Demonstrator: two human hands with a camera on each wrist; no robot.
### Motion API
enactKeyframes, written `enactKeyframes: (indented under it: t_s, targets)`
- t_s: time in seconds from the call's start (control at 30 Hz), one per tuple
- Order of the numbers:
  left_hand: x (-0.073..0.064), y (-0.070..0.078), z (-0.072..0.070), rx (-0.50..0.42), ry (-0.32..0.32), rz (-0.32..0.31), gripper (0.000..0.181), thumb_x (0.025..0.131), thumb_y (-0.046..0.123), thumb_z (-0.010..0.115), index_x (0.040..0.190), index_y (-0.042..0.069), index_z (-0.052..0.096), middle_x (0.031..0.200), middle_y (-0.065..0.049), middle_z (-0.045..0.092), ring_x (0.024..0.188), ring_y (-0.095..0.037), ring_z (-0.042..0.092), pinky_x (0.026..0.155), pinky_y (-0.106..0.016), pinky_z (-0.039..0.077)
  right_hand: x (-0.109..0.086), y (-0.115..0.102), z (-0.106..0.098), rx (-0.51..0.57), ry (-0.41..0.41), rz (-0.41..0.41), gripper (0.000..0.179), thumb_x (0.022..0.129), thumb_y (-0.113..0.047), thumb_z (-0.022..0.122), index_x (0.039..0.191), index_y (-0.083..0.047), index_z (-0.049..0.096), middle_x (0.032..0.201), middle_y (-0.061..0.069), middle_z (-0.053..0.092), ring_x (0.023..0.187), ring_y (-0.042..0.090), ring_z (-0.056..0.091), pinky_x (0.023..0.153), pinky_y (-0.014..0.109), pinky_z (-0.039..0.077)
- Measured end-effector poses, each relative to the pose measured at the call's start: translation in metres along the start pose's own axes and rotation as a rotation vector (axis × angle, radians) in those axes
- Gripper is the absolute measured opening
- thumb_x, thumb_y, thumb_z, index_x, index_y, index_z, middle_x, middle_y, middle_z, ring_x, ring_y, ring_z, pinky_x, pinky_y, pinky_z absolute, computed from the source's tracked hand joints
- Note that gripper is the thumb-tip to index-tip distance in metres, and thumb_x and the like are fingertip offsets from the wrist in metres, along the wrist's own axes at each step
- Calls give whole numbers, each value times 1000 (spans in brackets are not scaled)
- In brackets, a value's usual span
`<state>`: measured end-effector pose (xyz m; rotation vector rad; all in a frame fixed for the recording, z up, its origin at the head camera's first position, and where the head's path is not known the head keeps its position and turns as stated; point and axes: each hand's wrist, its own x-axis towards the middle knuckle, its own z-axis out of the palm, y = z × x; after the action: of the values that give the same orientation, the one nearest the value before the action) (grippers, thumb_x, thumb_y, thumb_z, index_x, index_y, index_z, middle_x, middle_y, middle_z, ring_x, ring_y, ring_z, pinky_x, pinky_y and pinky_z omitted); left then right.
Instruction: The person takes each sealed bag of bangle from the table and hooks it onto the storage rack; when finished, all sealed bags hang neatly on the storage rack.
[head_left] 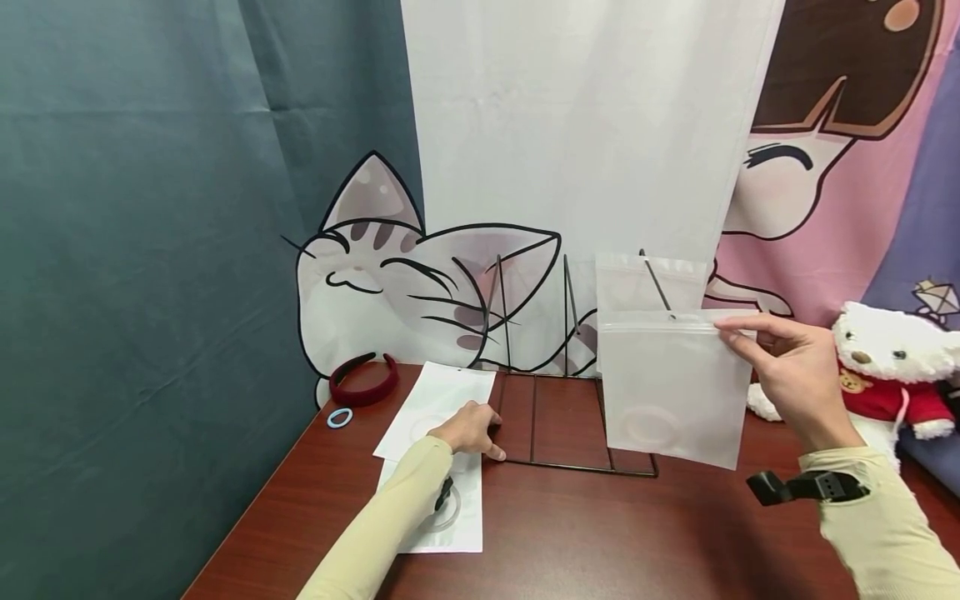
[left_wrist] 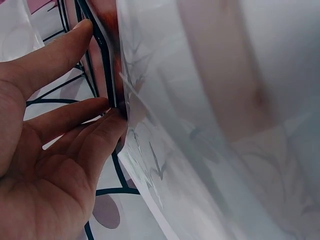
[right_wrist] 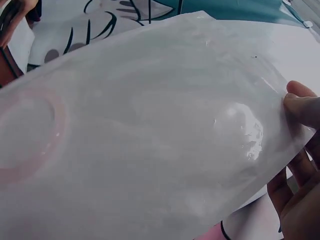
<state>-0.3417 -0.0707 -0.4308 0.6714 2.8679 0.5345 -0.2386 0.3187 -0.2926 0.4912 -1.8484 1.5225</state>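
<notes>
My right hand (head_left: 798,367) pinches the top right corner of a frosted zip bag (head_left: 667,383) between thumb and fingers. Inside that bag a pinkish ring (right_wrist: 60,125) shows through in the right wrist view. The tip of a hook (head_left: 658,283) on the black wire rack (head_left: 532,417) meets the bag's top edge. Behind it, a second zip bag (head_left: 618,283) hangs on the same hook. At the rack's left side my left hand (head_left: 468,429) holds the base wire (left_wrist: 102,47), thumb and fingertips against it. Frosted bags (head_left: 442,400) lie under and beside that hand.
A dark red headband (head_left: 365,392) and a light blue ring (head_left: 340,417) lie at the table's left edge. On the right sits a white plush toy (head_left: 877,375) in a red top. Printed curtains (head_left: 510,125) hang behind the brown table (head_left: 570,525).
</notes>
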Motion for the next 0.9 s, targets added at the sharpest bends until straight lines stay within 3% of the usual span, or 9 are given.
enactKeyframes:
  t_s: [0.1,0.23,0.37,0.57,0.67,0.77,0.9]
  targets:
    - [0,0,0,1,-1,3,62,79,25,95,131,-2,72,133,-17,73,132,-34,63,114,-44,51,0,2,-1,19,15,3,19,90,17,69,107,12,77,90,-9,81,66,1,56,58,16,40]
    - [0,0,0,6,0,8,62,79,25,95,130,-2,73,133,-17,73,131,-34,63,113,-44,51,3,4,-1,-16,36,20,19,91,16,70,106,10,78,70,-8,71,54,4,45,47,25,29]
    - [0,-1,-1,-1,1,4,62,79,24,95,130,-3,72,133,-17,73,131,-34,63,113,-44,51,8,8,1,-94,39,54,19,92,12,71,109,7,79,59,-8,59,49,9,33,45,36,20]
    - [0,-1,-1,-7,0,-2,63,79,25,95,131,-2,72,133,-17,73,132,-35,62,114,-45,51,19,15,3,-125,30,86,21,94,8,72,113,5,79,85,-19,76,50,6,37,41,36,20]
    - [0,-1,-1,-7,0,0,63,80,25,95,131,-2,72,134,-17,73,133,-35,61,114,-45,50,23,19,4,-108,38,89,22,93,9,72,113,6,79,94,-20,78,60,0,49,45,25,30]
    - [0,-1,-1,-7,-2,-1,63,80,26,95,132,-2,72,135,-18,72,134,-35,61,115,-45,50,27,23,5,-107,47,90,22,93,10,72,113,6,79,96,-21,79,74,-5,59,58,13,42]
    - [1,0,-1,-15,-7,-17,64,80,26,95,132,-2,71,136,-18,71,135,-35,60,115,-45,50,35,29,7,-82,44,94,21,93,10,72,111,4,80,96,-20,79,83,-6,64,68,9,47]
